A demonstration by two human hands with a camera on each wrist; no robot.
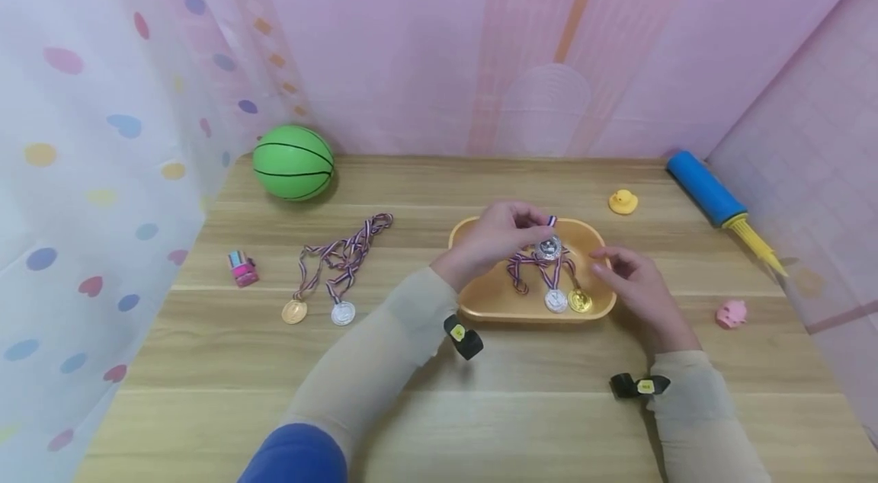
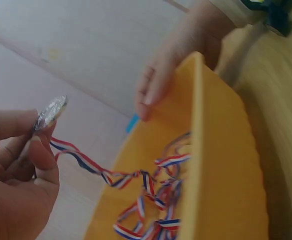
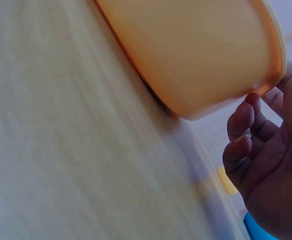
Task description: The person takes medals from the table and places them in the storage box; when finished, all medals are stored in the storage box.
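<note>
My left hand (image 1: pixel 530 227) hovers over the orange tray (image 1: pixel 480 296) and pinches a silver medal (image 1: pixel 549 247) by its top. In the left wrist view that hand (image 2: pixel 33 137) grips the silver medal (image 2: pixel 51 112), and its striped ribbon (image 2: pixel 136 182) trails down into the tray (image 2: pixel 221 160). A second silver medal (image 1: pixel 555 301) and a gold one (image 1: pixel 580 301) lie in the tray. My right hand (image 1: pixel 607 262) is at the tray's right rim, fingers relaxed and holding nothing. The right wrist view shows its fingers (image 3: pixel 242 125) loosely curled beside the tray (image 3: pixel 201 50).
A gold medal (image 1: pixel 294 311) and a silver medal (image 1: pixel 342 312) with ribbons lie left on the wooden table (image 1: pixel 480 407). A green ball (image 1: pixel 293 162) sits back left, with a pink toy car (image 1: pixel 243 268) nearer. A yellow duck (image 1: pixel 623 202), blue pump (image 1: pixel 706 190) and pink pig (image 1: pixel 731 313) lie right.
</note>
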